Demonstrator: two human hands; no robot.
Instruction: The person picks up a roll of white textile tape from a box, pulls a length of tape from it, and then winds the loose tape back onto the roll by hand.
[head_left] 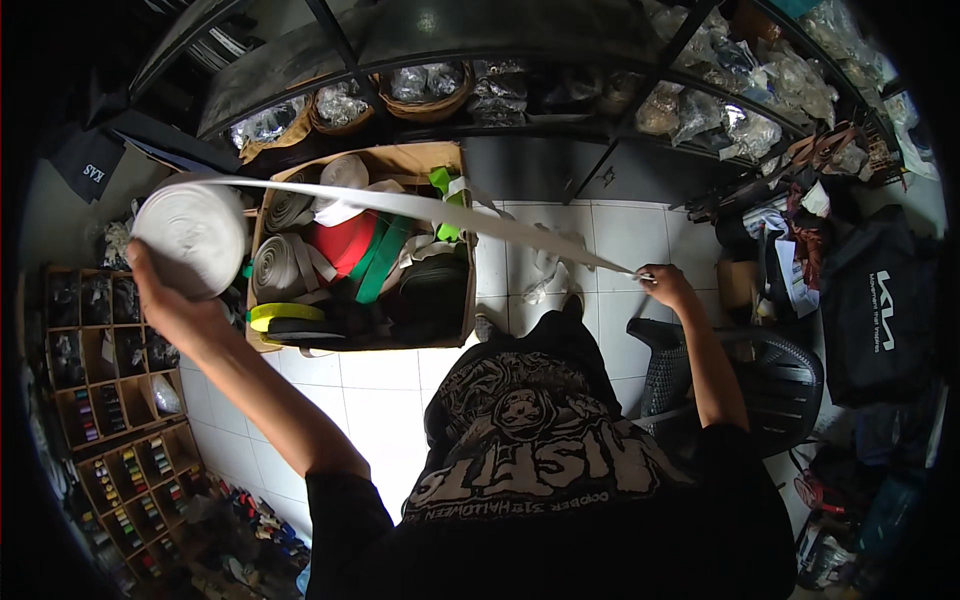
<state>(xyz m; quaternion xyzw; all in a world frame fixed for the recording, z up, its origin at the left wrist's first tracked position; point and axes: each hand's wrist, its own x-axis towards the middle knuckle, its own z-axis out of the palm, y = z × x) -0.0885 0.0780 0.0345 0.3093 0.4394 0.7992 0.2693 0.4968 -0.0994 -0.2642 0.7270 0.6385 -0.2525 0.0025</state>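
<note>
A large roll of white webbing (190, 240) is raised at the far left, and my left hand (175, 308) grips its lower edge with the fingers behind it. From the top of the roll a white strap (430, 210) stretches across to the right, pulled nearly straight. Its free end is pinched in the closed fingers of my right hand (668, 286). Under the strap an open cardboard box (432, 160) stands on the floor. Inside lie grey webbing rolls (275, 262), a red strap (340, 240), a green strap (378, 262), a yellow roll (287, 316) and black rolls.
A black woven chair (770, 375) stands close to my right arm. Dark shelves (460, 35) with plastic bags and baskets run along the far side. Wooden cubbyholes with thread spools (130, 465) are at the left. A black bag (870, 310) hangs at the right.
</note>
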